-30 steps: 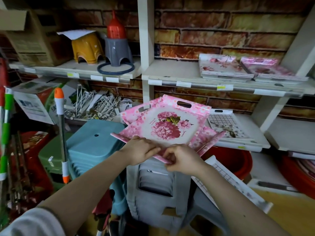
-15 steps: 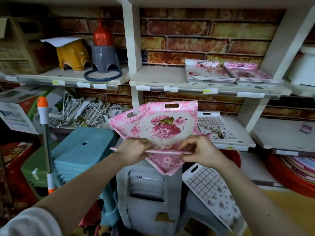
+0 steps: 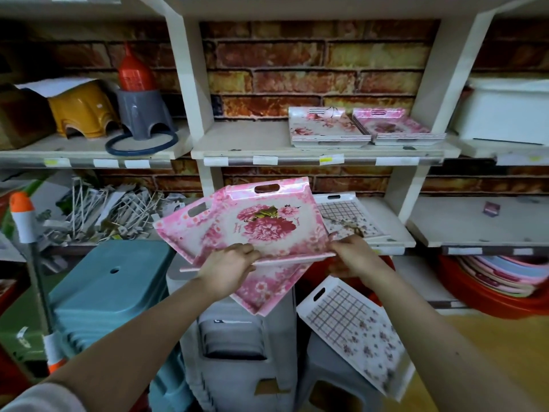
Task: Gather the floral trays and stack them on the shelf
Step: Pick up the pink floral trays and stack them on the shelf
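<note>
White shelving [image 3: 243, 138] stands against a brick-patterned wall [image 3: 297, 63], perhaps wallpaper, above a yellowish floor [image 3: 490, 337].

Looks like a small housewares shop: shelves [image 3: 315, 153] with price labels [image 3: 331, 159] on the edges, stacked plastic stools [image 3: 110, 292], trays [image 3: 326, 129], brick-pattern wall [image 3: 312, 69].

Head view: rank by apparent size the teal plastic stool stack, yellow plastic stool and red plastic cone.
1. Teal plastic stool stack (nearer the camera, so flattered).
2. Yellow plastic stool.
3. Red plastic cone.
</note>
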Demonstrator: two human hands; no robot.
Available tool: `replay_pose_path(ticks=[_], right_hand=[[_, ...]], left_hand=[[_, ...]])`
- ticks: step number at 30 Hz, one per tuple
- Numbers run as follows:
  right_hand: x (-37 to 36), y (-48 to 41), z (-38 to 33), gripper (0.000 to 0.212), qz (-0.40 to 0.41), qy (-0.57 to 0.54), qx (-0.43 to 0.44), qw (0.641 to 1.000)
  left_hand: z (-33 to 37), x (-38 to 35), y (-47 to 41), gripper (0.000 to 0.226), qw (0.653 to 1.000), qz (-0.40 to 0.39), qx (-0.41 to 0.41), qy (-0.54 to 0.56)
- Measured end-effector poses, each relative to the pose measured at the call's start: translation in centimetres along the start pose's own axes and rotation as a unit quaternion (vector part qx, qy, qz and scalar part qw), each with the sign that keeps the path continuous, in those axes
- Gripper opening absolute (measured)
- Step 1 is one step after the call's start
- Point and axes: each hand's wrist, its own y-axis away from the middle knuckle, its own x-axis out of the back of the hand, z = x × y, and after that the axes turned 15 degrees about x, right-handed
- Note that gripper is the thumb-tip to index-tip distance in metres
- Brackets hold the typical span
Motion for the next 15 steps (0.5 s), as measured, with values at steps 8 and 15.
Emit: replay_pose_path(ticks=[8, 15], right_hand=[[1.2, -2.9, -0.4, 0.01, -0.038, -0.092, -0.114, 0.989], [4.5, -4.8, -0.3, 0.02, -0.097, -0.074, -0.103, 0.987]], left_hand=[[3.5, 1.7, -1.2, 0.032, 0.998, 0.049, -0.033, -0.001], [6.4, 1.0, -4.2, 0.031, 0.999, 0.04, 0.013, -0.009]])
